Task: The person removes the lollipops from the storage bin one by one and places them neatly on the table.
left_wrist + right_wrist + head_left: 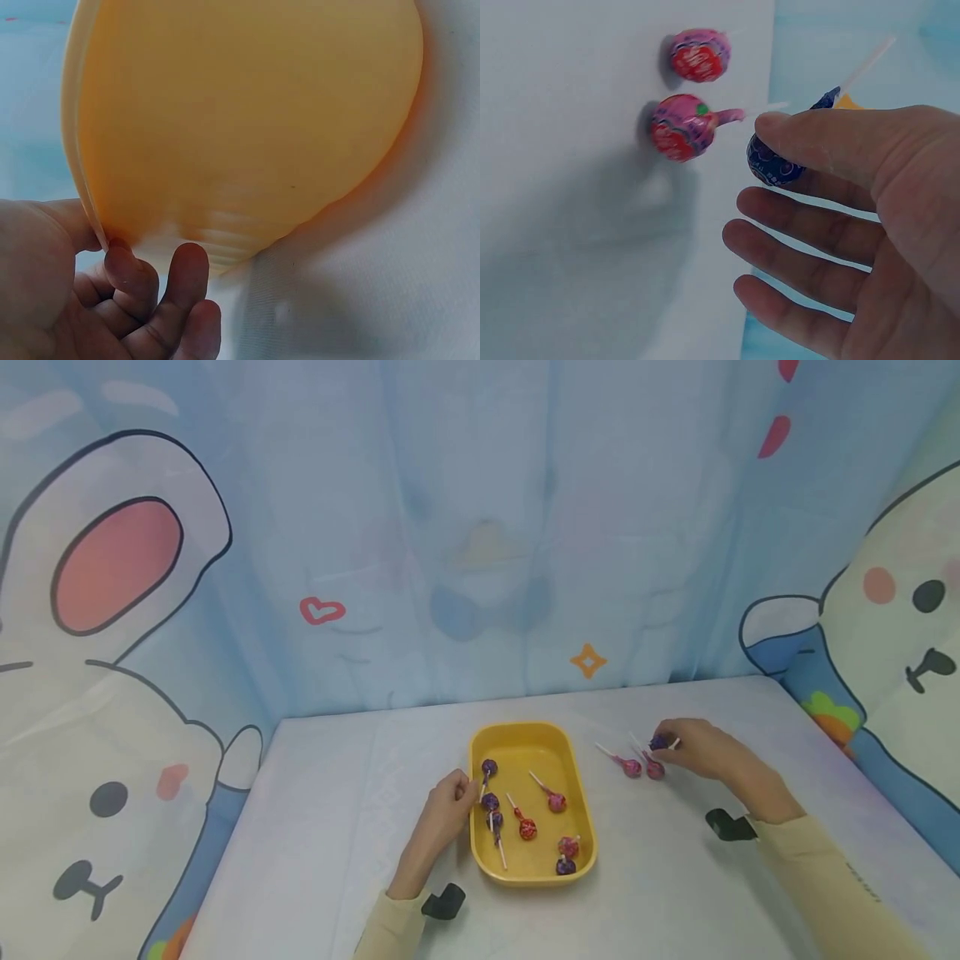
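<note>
My right hand [693,747] pinches a dark purple lollipop [776,161] by its wrapped head between thumb and forefinger, the white stick pointing away. The other three fingers are spread below it. Just left of that hand, two pink lollipops [632,767] lie side by side on the table, red labels showing in the right wrist view. My left hand [452,806] grips the left rim of a yellow tray [525,878], thumb on one side of the rim and fingertips on the other. Inside the tray lie several purple lollipops [490,801] and several red or pink ones [527,829].
The white table [322,827] runs back to a blue curtain [465,527] with cartoon prints. More printed cloth with white cartoon animals [97,827] hangs at the left and right sides. Black camera mounts [444,902] sit at both wrists.
</note>
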Tool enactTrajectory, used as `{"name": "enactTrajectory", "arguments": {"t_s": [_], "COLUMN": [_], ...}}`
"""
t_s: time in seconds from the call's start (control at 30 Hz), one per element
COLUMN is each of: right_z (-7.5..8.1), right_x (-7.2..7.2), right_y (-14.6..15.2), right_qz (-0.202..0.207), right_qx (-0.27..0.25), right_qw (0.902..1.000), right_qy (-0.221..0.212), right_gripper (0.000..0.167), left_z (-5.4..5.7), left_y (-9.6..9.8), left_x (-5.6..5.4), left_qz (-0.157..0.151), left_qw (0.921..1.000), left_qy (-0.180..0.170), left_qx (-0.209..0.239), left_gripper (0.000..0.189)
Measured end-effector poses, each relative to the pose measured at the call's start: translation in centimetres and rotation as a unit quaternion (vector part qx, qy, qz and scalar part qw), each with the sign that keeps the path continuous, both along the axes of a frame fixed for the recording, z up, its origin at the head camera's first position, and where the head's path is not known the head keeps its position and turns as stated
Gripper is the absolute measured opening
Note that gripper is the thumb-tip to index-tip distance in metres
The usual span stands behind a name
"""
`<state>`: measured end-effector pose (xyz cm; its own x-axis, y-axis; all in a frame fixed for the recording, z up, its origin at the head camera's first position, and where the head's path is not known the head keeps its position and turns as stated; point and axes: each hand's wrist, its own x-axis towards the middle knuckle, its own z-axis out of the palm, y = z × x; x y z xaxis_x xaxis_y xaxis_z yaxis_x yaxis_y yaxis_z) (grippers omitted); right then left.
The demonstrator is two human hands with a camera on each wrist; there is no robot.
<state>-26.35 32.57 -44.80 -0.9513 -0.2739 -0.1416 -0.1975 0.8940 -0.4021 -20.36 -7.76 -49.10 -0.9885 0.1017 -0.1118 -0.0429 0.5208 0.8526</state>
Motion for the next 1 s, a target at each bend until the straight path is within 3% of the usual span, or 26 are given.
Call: {"name": "enactTrajectory", "arguments": {"t_s": [0.33,1.0], "right_z": [-1.9,-2.7], "right_x": [-1.0,-1.1], "right_y": [1.0,1.0], "right_qz": [-0.008,-0.010], "right_qx": [0.018,0.035], "right_qw": [0.9996,0.9994], "right_qy": [-0.019,-0.001], "right_gripper": [0.032,0.028], "left_z": [-0.1,-0.2], "left_y": [0.1,0.0], "left_x": [0.0,0.0], "left_qz": [0.004,0.003], "left_qw": [0.9999,0.9998], "left_qy": [0.010,0.016], "left_qx": [-0.007,-0.008], "left_gripper": [0.023,0.023]}}
